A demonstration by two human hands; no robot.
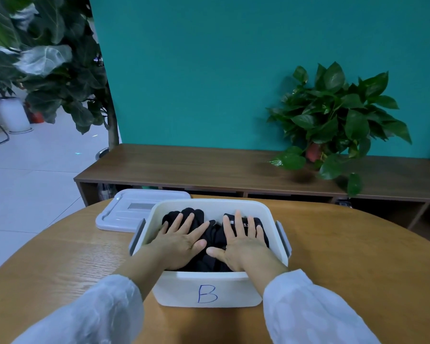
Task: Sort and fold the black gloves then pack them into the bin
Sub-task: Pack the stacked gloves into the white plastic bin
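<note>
Both hands flat, fingers straight, grasping nothing: left hand (181, 240) and right hand (243, 240) press the black fabric gloves (215, 235) inside the white plastic bin marked B (206, 289). Best: press evenly, keeping folds flat below the rim.

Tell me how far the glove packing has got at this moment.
Nearly finished. Done: the black gloves lie inside the white bin marked B, and none shows on the table. In hand: the left hand and right hand press flat on the pile, fingers straight. Left: perhaps fitting the grey lid, which lies behind the bin to its left.
</note>
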